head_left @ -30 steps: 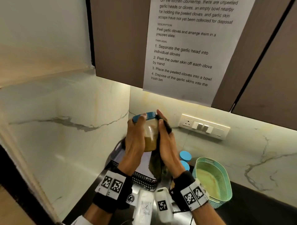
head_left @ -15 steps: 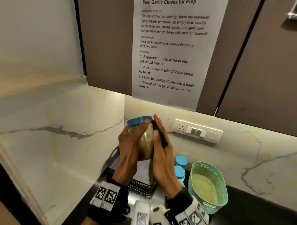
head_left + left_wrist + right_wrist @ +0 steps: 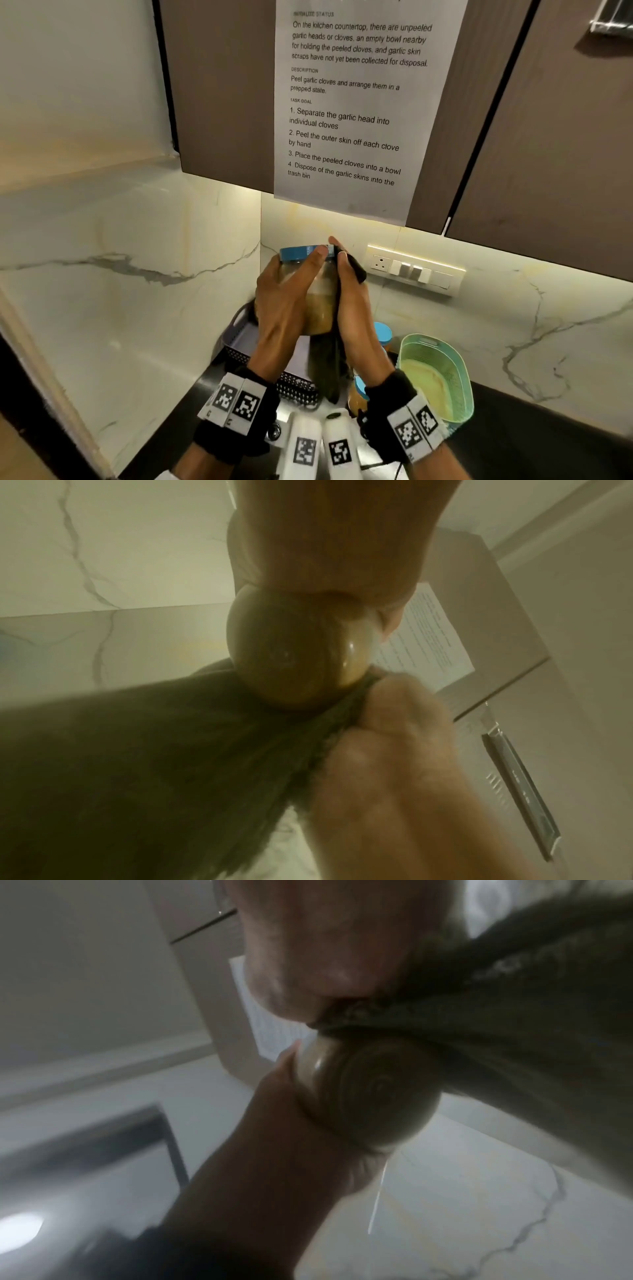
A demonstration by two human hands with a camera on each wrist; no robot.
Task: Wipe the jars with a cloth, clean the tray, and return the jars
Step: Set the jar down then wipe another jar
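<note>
A clear jar (image 3: 320, 308) with a blue lid (image 3: 298, 253) and tan contents is held up in front of the wall. My left hand (image 3: 284, 301) grips its left side, fingers reaching up to the lid. My right hand (image 3: 352, 315) holds a dark cloth (image 3: 329, 370) wrapped against the jar's right side, and the cloth's tail hangs below. The left wrist view shows the jar's bottom (image 3: 291, 653) with the cloth (image 3: 154, 764) beside it. In the right wrist view the jar's bottom (image 3: 373, 1093) sits under the cloth (image 3: 531, 1015). A dark perforated tray (image 3: 239, 339) stands on the counter beneath.
Two more blue-lidded jars (image 3: 382, 334) (image 3: 359, 390) stand right of the tray. A mint green basket (image 3: 438, 377) sits further right on the dark counter. Marble walls form a corner, with a switch plate (image 3: 411, 270) behind the hands and cabinets overhead.
Both hands keep the jar raised. The right hand with the cloth has shifted slightly along the jar's side, and the jar has tilted a little. The head view has moved.
</note>
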